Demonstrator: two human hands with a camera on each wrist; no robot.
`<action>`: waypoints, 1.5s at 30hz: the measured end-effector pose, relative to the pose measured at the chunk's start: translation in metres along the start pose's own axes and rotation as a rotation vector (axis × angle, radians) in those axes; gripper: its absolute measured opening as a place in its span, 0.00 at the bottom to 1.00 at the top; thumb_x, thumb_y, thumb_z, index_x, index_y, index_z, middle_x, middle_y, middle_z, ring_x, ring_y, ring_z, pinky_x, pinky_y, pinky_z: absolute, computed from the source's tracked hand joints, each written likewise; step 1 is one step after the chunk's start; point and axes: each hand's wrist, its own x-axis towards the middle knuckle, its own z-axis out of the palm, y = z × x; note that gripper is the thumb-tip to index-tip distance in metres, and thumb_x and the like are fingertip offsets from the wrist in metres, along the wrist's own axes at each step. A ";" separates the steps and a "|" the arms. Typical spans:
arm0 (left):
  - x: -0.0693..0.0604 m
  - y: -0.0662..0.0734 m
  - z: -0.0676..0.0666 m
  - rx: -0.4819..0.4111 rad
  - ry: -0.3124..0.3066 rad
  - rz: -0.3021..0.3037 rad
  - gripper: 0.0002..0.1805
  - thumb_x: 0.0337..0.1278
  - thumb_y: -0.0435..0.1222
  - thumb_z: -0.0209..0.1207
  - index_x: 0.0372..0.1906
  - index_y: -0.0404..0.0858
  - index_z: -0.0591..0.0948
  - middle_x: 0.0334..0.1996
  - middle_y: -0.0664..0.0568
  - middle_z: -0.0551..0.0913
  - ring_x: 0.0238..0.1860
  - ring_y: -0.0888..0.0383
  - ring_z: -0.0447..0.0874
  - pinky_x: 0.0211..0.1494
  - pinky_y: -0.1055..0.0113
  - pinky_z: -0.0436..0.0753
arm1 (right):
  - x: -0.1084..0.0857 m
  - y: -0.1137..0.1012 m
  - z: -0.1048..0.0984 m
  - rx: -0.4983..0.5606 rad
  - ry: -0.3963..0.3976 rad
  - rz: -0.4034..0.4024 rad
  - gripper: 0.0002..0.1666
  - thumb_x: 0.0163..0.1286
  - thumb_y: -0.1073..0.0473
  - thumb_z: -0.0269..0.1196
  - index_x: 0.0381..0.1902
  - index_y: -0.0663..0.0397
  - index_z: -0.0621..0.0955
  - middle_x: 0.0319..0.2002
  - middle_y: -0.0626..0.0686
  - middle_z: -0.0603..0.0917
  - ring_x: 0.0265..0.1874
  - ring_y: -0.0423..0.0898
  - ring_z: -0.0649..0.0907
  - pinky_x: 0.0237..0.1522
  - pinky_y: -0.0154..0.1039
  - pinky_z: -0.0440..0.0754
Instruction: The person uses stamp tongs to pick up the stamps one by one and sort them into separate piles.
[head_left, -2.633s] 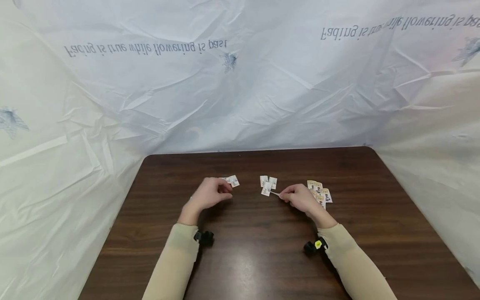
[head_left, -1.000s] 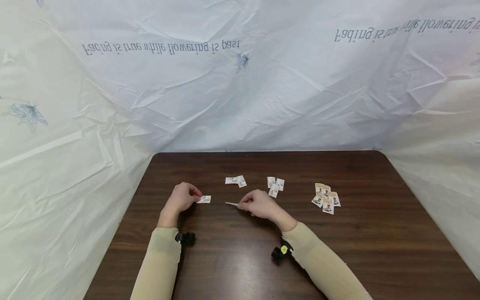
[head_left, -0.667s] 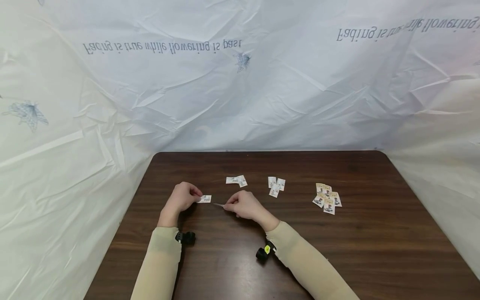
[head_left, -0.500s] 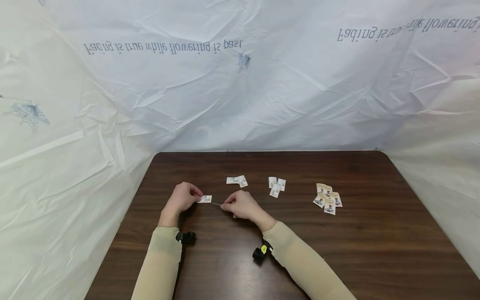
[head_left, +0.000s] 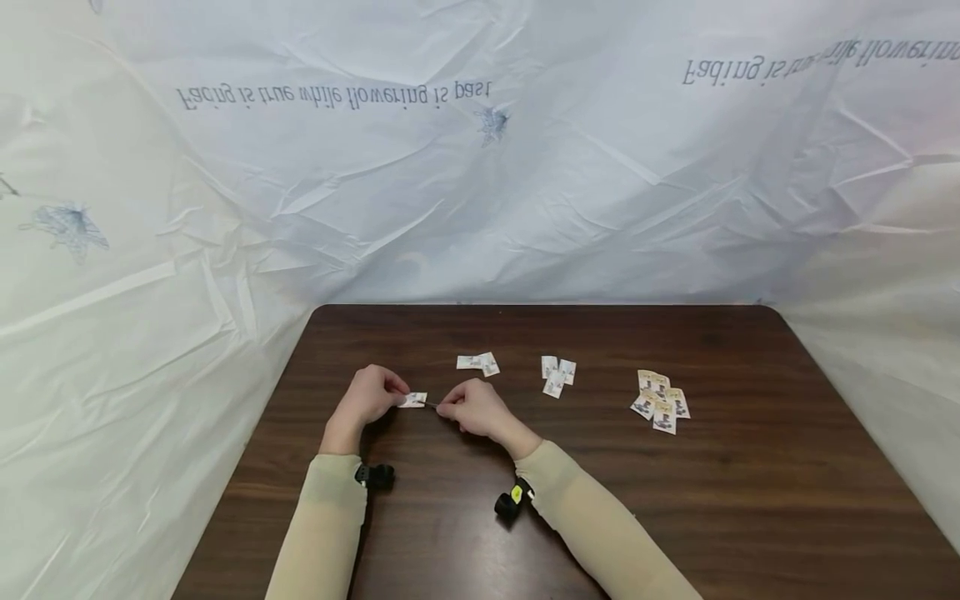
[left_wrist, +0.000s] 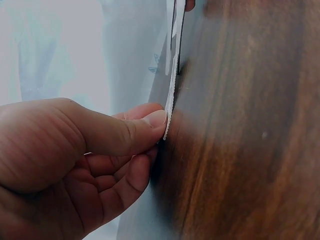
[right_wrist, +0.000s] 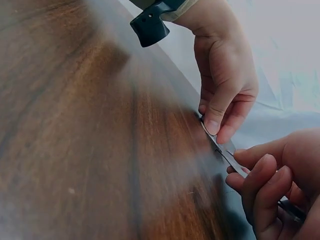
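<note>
In the head view my left hand [head_left: 367, 398] pinches a small white printed packet [head_left: 415, 400] by its left end, low over the table. The left wrist view shows this packet [left_wrist: 172, 95] nearly edge-on, its zigzag edge between thumb and forefinger. My right hand [head_left: 483, 410] holds thin metal tweezers [right_wrist: 233, 162], tips pointing left. Those tips meet the packet's right end; whether they clasp it or only touch it, I cannot tell. The back end of the tweezers shows beneath the curled fingers in the right wrist view.
Behind the hands lie a pair of white packets [head_left: 470, 362] and an overlapping white group [head_left: 555, 375]. Several yellow-and-white packets [head_left: 663, 417] overlap at the right. The dark wooden table [head_left: 712, 517] meets a white plastic sheet [head_left: 480, 208] at its back and sides.
My left hand has moved left from the white pair and now holds a packet. My right hand has carried the tweezers left from the middle group to this packet's right end.
</note>
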 end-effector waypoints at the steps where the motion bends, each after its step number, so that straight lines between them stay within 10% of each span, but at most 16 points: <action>1: 0.000 0.001 0.000 -0.001 -0.003 0.001 0.03 0.65 0.28 0.70 0.39 0.36 0.92 0.34 0.51 0.88 0.37 0.54 0.85 0.45 0.54 0.85 | 0.000 0.000 0.000 0.003 0.003 0.005 0.07 0.75 0.56 0.70 0.40 0.52 0.92 0.18 0.50 0.84 0.13 0.40 0.78 0.22 0.36 0.77; 16: 0.003 0.007 0.005 0.007 -0.010 0.014 0.02 0.66 0.28 0.70 0.39 0.36 0.92 0.33 0.51 0.88 0.36 0.55 0.84 0.45 0.54 0.85 | -0.003 0.004 0.001 0.075 0.017 0.044 0.07 0.75 0.61 0.69 0.38 0.57 0.91 0.22 0.49 0.83 0.13 0.39 0.76 0.20 0.34 0.74; 26: -0.001 0.043 0.024 -0.047 0.141 0.104 0.02 0.62 0.34 0.75 0.34 0.40 0.92 0.29 0.55 0.88 0.32 0.57 0.84 0.44 0.55 0.85 | -0.030 0.016 -0.015 0.118 0.097 0.024 0.07 0.77 0.61 0.66 0.40 0.59 0.88 0.15 0.47 0.79 0.12 0.40 0.76 0.21 0.36 0.75; 34: -0.006 0.075 0.059 -0.004 0.067 0.168 0.03 0.61 0.35 0.75 0.33 0.41 0.92 0.26 0.58 0.87 0.28 0.62 0.82 0.38 0.61 0.84 | -0.069 0.030 -0.037 0.128 0.133 0.021 0.08 0.77 0.61 0.66 0.42 0.61 0.87 0.15 0.47 0.78 0.12 0.40 0.77 0.20 0.37 0.74; 45: -0.006 0.081 0.076 0.031 -0.005 0.165 0.05 0.60 0.30 0.74 0.30 0.41 0.92 0.24 0.59 0.86 0.26 0.64 0.81 0.36 0.64 0.83 | -0.084 0.042 -0.045 0.075 0.104 0.030 0.06 0.78 0.62 0.66 0.43 0.60 0.87 0.14 0.48 0.77 0.11 0.42 0.77 0.20 0.38 0.74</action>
